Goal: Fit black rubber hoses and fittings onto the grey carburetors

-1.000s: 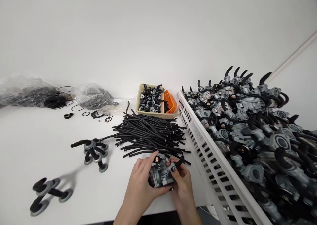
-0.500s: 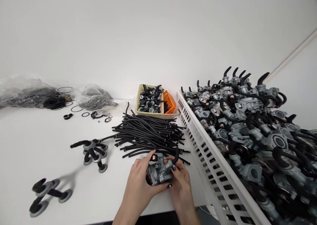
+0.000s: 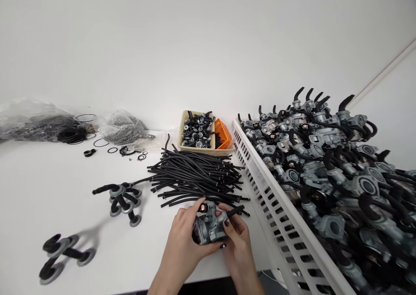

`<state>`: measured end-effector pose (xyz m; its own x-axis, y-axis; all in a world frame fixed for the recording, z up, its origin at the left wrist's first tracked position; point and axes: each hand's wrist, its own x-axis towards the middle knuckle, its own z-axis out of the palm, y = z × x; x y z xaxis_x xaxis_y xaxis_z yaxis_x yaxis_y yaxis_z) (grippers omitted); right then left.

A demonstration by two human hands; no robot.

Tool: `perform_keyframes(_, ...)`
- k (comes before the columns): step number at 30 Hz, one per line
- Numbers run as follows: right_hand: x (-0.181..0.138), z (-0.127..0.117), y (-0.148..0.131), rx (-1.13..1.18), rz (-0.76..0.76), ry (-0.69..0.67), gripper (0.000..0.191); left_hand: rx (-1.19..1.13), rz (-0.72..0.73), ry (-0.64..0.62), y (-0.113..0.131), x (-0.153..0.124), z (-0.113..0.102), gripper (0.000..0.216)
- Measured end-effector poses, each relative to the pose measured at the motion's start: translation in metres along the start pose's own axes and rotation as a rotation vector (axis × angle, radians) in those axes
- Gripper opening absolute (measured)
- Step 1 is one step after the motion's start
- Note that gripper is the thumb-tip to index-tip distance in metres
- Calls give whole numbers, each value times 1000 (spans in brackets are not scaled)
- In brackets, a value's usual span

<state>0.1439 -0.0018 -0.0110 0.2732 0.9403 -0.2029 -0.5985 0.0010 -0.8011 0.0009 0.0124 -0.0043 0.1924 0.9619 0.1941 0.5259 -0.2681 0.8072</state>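
Note:
A grey metal carburetor is held between both hands, just above the near edge of the white table. My left hand is closed around its left side, thumb along the bottom. On the other side my right hand grips the body, its thumb near the base of a short black rubber elbow that points right. A copper-coloured round part shows at the carburetor's upper left. Right behind it lies a heap of black rubber hoses. The far side of the carburetor and some fingertips are hidden.
A white slotted crate piled with carburetors borders the right side. Farther back are a cream tray of small parts and an orange basket. Black-and-grey elbow caps, rubber rings and plastic bags lie left.
The black elbow on the carburetor has swung from pointing up to pointing right. Both hands keep nearly the same place and grip.

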Motion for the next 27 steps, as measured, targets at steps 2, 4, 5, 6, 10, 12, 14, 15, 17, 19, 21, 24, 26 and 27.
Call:
perform_keyframes(2,0,0,0,-16,-9,24,40,15,26,4,1,0,1,87)
perform_keyframes(4,-1,0,-1,-24,-19,46,39,28,53,12,1,0,1,86)
perform_keyframes(5,-2,1,-2,-27,-25,55,38,33,66,16,2,0,2,86)
perform_keyframes(6,-3,2,-2,-30,-30,63,38,39,75,21,2,0,2,86)
perform_keyframes(10,-3,3,-3,-30,-7,79,38,64,99,37,2,-1,2,86)
perform_keyframes(12,-3,1,-1,-40,2,102,38,82,141,37,1,-1,2,87)
perform_keyframes(14,-2,-1,1,-55,-13,131,36,103,194,38,1,-1,3,88)
perform_keyframes(15,-1,-2,2,-62,-28,140,35,113,214,39,1,-1,3,88)
perform_keyframes(17,-1,-3,3,-71,-61,137,34,129,229,45,1,-2,4,88)
perform_keyframes(19,-1,-3,3,-70,-84,112,32,136,216,44,1,-2,3,88)
perform_keyframes(21,-1,-1,2,-55,-82,83,29,130,181,40,1,-2,3,87)
perform_keyframes(24,-2,1,0,-3,-36,39,27,100,105,31,1,-1,2,87)
perform_keyframes(26,-3,3,-2,37,-6,13,28,74,59,27,0,0,2,87)
perform_keyframes(27,-3,3,-2,58,4,4,28,62,41,27,0,1,2,87)
